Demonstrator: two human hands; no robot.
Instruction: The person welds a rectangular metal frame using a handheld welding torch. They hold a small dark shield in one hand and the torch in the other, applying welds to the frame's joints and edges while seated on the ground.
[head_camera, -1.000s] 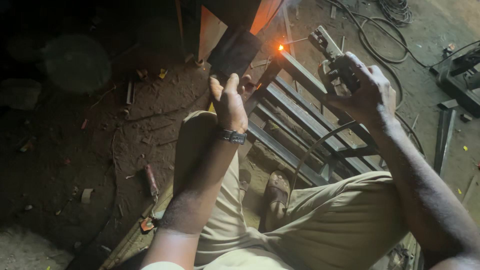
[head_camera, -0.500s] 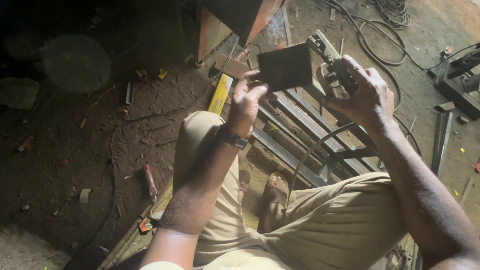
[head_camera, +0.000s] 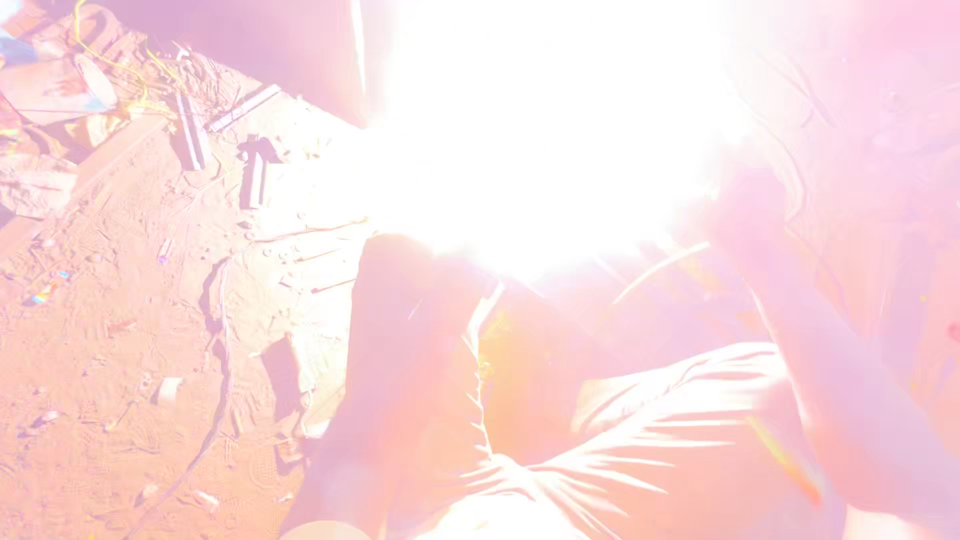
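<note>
1. Nearest the camera, the person's left forearm (head_camera: 400, 400) rises from the bottom edge, and the right forearm (head_camera: 850, 400) comes in from the lower right; both run up toward a white glare.
2. Between the two arms lie the person's trousers (head_camera: 640, 440), creased and washed pale pink by the light.
3. The left hand sits where its forearm ends, inside the glare (head_camera: 550, 130), so I cannot tell how far it is open or what it has hold of.
4. The right hand (head_camera: 745, 205) shows only as a faint pink shape at the glare's right edge; its fingers and anything in them cannot be made out.
5. Whatever the hands work on is swallowed by the brightness just beyond them.
6. Left of the left arm, a thin cable (head_camera: 222, 380) snakes over the dirt floor (head_camera: 110, 330).
7. Farther out on that side, short metal offcuts (head_camera: 255, 170) and scraps lie scattered.
</note>
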